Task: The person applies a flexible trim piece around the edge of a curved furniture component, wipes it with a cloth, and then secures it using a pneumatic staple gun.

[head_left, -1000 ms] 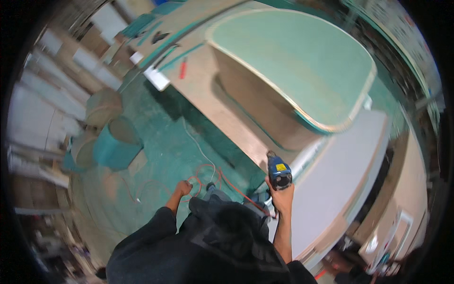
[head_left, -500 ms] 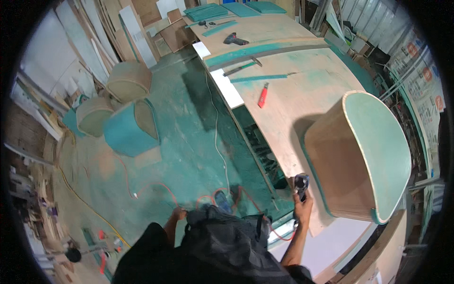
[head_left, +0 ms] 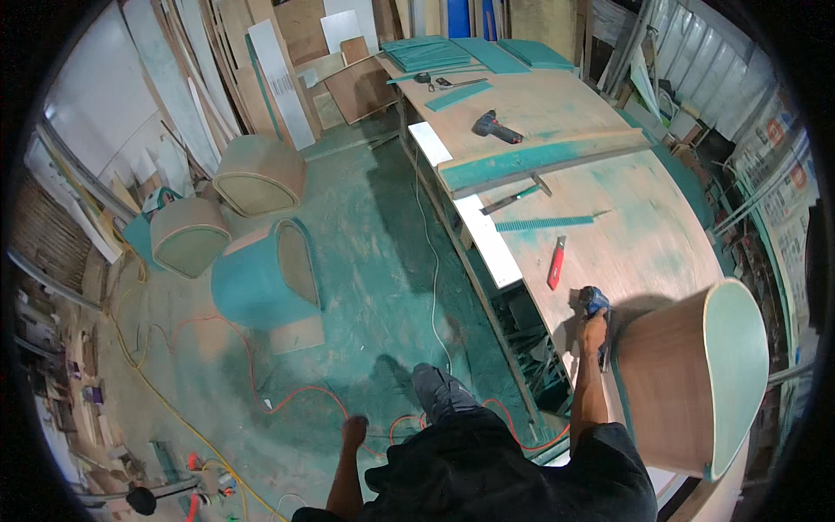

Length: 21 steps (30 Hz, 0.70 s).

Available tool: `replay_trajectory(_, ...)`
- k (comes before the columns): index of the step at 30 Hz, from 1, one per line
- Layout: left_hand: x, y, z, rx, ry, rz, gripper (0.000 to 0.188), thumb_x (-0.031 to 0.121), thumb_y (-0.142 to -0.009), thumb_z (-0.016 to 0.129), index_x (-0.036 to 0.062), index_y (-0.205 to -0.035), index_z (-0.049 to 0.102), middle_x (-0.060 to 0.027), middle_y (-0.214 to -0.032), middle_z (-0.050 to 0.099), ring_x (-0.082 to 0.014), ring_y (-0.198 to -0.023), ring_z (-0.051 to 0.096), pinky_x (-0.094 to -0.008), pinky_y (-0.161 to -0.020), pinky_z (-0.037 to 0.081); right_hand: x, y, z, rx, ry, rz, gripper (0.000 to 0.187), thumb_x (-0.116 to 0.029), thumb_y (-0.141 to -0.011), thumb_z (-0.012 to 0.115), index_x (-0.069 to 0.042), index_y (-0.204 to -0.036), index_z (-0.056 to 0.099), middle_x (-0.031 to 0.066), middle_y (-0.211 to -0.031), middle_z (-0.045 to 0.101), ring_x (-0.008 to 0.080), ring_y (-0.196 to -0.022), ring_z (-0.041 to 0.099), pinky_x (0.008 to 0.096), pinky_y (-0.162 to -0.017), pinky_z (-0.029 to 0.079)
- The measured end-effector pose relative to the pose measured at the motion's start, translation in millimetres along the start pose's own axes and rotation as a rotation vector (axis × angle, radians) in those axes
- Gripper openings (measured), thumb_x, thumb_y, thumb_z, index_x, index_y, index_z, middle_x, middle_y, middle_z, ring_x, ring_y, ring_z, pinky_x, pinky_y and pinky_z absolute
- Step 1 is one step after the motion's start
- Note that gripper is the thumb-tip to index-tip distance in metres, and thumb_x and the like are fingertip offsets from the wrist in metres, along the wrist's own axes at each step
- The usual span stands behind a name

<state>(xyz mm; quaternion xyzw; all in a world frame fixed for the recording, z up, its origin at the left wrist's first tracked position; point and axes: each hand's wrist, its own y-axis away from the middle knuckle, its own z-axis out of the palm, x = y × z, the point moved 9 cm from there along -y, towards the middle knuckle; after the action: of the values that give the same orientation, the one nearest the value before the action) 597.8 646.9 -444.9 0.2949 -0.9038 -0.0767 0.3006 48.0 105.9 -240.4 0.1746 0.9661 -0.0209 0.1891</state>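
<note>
Clasping blue power tool, at right, in right hand: likely stiff, heavyish (best held nearer than the nose). Cannot tell closure of left hand.

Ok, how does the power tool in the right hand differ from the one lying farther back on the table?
The held tool has a blue body; the lying tool looks dark grey.
The held tool is gripped in the right hand; the lying tool rests untouched on the table.
The held tool is beside the curved wooden piece; the lying tool is beyond the green strip.
Both are handheld power tools.
</note>
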Motion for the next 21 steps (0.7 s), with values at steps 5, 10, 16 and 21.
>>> replay_trajectory(5,-71.4,4.7,70.9,-0.583,-0.162,-0.327,0.020,0.027,-0.089,0.057,0.0148,-0.090,0.073,-0.0131,-0.095,0.071,-0.0336,-0.092,0.068,-0.0500,-0.083,0.053,18.6,-31.1,20.3,0.134,0.123,0.076,0.081,-0.024,-0.089,0.060,-0.001,-0.157,0.022,0.0320,-0.141,0.050,0.0485,-0.120,0.057,0.0549,-0.100,0.048)
replay_trajectory(10,-99.9,-153.5,-24.9,-0.496,-0.125,-0.439,0.025,0.030,-0.093,0.054,0.0118,-0.094,0.071,-0.0162,-0.095,0.069,-0.0341,-0.091,0.067,-0.0507,-0.080,0.051,5.2,-20.2,39.7,0.391,0.470,0.136,0.082,-0.041,-0.093,0.058,-0.012,-0.160,0.021,0.0197,-0.122,0.061,0.0393,-0.105,0.063,0.0511,-0.084,0.054)
replay_trajectory(16,-89.1,-393.7,-127.3,-0.222,-0.014,-0.425,0.031,0.032,-0.098,0.049,0.0082,-0.100,0.069,-0.0200,-0.095,0.067,-0.0348,-0.090,0.065,-0.0517,-0.077,0.050,64.8,-20.7,43.6,0.222,0.518,0.578,0.088,-0.060,-0.090,0.057,-0.027,-0.162,0.018,0.0172,-0.127,0.061,0.0395,-0.111,0.064,0.0549,-0.089,0.051)
replay_trajectory(21,6.0,-623.4,-264.8,0.534,-0.402,0.302,0.032,0.029,-0.102,0.047,0.0031,-0.089,0.063,-0.0157,-0.082,0.063,-0.0287,-0.069,0.057,-0.0488,-0.061,0.046,49.1,-44.7,55.4,0.095,0.406,0.588,0.098,-0.062,-0.085,0.064,-0.025,-0.162,0.016,0.0247,-0.128,0.060,0.0449,-0.113,0.061,0.0567,-0.094,0.048)
